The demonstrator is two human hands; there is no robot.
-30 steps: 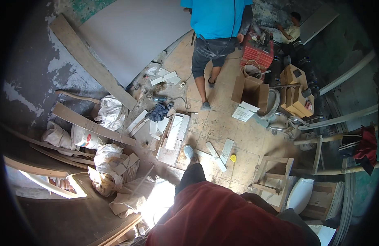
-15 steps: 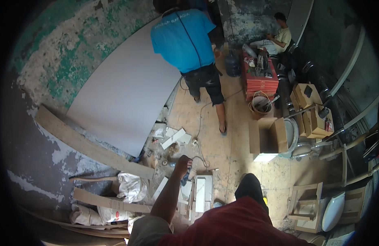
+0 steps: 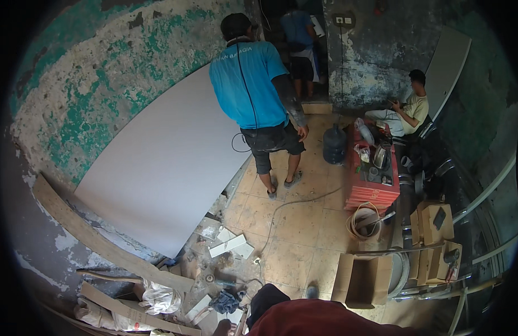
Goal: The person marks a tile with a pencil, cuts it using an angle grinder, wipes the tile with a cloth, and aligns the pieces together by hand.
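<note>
Presently, the crumpled dark-blue cloth [image 3: 225, 302] lies among pale tile strips [image 3: 199, 309], apparently unheld: the left hand [image 3: 224, 327], which overlapped it half a second earlier, now shows just below it, its grip impossible to tell. The right hand is out of view.

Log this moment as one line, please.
left hand: at lower edge, near dark blue cloth, grip unclear | right hand: not in view | around: open cardboard box, co-worker in blue shirt by grey panel
</note>
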